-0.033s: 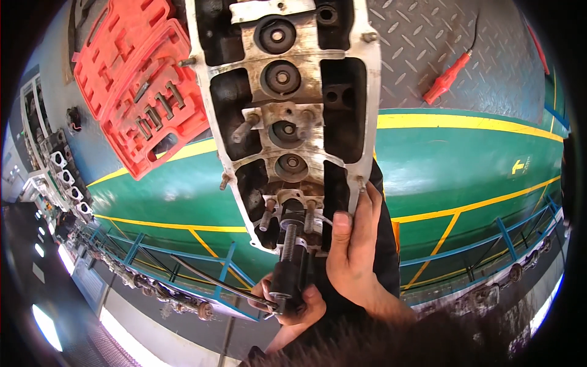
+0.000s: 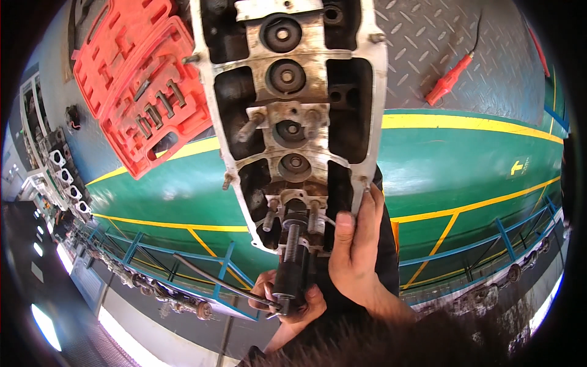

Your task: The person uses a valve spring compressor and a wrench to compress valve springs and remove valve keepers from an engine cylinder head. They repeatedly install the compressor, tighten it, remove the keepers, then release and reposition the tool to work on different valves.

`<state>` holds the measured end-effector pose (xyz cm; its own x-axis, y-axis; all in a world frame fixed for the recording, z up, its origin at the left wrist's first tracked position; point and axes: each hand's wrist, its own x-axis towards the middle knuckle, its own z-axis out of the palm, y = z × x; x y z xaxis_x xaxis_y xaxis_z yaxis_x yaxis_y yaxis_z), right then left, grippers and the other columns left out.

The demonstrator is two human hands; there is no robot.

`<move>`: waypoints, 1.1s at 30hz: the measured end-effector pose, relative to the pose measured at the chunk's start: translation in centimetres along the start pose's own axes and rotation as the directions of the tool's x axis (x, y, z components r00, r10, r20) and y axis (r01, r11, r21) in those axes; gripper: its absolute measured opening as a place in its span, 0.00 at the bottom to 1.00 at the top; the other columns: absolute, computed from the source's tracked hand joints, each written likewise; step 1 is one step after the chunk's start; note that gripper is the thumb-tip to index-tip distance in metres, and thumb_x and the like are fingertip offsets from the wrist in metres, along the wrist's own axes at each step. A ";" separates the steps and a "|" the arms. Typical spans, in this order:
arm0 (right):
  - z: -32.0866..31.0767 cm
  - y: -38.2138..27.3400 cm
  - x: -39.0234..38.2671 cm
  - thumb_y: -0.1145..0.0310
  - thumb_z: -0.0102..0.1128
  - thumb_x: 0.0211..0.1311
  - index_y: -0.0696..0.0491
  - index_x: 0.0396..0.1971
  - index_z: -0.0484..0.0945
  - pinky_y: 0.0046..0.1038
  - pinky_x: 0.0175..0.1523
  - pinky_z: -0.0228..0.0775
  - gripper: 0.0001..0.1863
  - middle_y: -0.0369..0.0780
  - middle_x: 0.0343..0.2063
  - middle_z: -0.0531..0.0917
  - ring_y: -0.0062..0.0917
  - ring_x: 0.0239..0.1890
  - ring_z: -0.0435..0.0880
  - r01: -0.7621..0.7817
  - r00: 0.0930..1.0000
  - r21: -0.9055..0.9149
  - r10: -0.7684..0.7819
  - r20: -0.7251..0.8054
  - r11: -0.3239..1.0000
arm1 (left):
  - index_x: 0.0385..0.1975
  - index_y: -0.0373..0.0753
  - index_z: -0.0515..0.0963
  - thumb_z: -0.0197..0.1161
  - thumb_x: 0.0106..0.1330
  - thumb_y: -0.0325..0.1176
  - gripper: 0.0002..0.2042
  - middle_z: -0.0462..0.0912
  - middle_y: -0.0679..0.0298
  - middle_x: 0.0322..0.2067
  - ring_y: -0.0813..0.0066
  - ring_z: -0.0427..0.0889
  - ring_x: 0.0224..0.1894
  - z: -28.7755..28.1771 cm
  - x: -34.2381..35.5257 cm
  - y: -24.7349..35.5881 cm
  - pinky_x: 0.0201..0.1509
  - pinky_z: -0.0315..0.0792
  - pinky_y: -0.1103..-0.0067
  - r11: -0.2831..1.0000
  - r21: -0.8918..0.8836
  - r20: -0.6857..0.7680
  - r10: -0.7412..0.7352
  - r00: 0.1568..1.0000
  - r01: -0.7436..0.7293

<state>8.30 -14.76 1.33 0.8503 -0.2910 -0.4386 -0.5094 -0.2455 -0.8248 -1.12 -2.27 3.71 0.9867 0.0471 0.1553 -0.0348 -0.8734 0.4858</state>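
Observation:
A grimy metal cylinder head (image 2: pixel 306 54) stretches away from me, its row of round valve spring bores running down the middle. At its near end a black valve spring compressor (image 2: pixel 289 276) with a threaded screw reaches into the nearest bore. My left hand (image 2: pixel 306 309) is closed around the tool's lower end, where a dark bar handle (image 2: pixel 220 280) sticks out to the left. My right hand (image 2: pixel 358 257) grips the near right edge of the cylinder head, thumb on top and fingers along the side. Some of the fingertips of both hands are hidden.
An open red tool case (image 2: pixel 137 79) with several metal sockets lies at the upper left. A red-handled tool (image 2: pixel 449 79) with a thin dark shaft rests on grey tread plate at the upper right. Blue railings (image 2: pixel 504 235) and green floor (image 2: pixel 440 159) lie beyond.
The cylinder head, with the compressor in it, sits slightly farther right in the picture. Both hands keep their hold.

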 end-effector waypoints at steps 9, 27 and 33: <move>0.5 0.3 -0.8 0.74 0.46 0.76 0.67 0.68 0.54 0.37 0.69 0.56 0.26 0.55 0.65 0.64 0.45 0.63 0.67 0.020 1.000 -0.089 -0.022 -0.012 0.996 | 0.63 0.21 0.62 0.59 0.64 0.31 0.30 0.65 0.37 0.63 0.40 0.66 0.66 -1.0 -3.8 -2.8 0.64 0.66 0.44 0.934 0.326 0.184 0.091 0.979 -0.148; 0.4 0.0 -0.2 0.75 0.43 0.76 0.66 0.65 0.57 0.36 0.66 0.57 0.22 0.52 0.58 0.65 0.42 0.57 0.66 -0.016 1.000 0.004 0.016 0.024 1.000 | 0.66 0.23 0.62 0.54 0.58 0.26 0.32 0.55 0.34 0.69 0.25 0.54 0.71 -1.2 -2.3 -3.0 0.69 0.50 0.35 0.990 -0.123 0.248 -0.030 0.968 0.062; 0.3 -0.2 -0.2 0.75 0.44 0.76 0.68 0.66 0.55 0.36 0.65 0.59 0.24 0.52 0.58 0.66 0.42 0.57 0.68 -0.029 0.999 -0.035 0.030 0.024 0.999 | 0.68 0.30 0.63 0.54 0.60 0.47 0.38 0.51 0.34 0.71 0.26 0.44 0.73 -1.9 -0.4 -3.1 0.71 0.39 0.38 0.980 -0.197 0.431 0.052 0.901 0.037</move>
<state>8.25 -14.33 1.51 0.8378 -0.2760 -0.4712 -0.5380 -0.2696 -0.7987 -1.70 1.32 3.83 0.9554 -0.2120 -0.2054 -0.0284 -0.7587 0.6509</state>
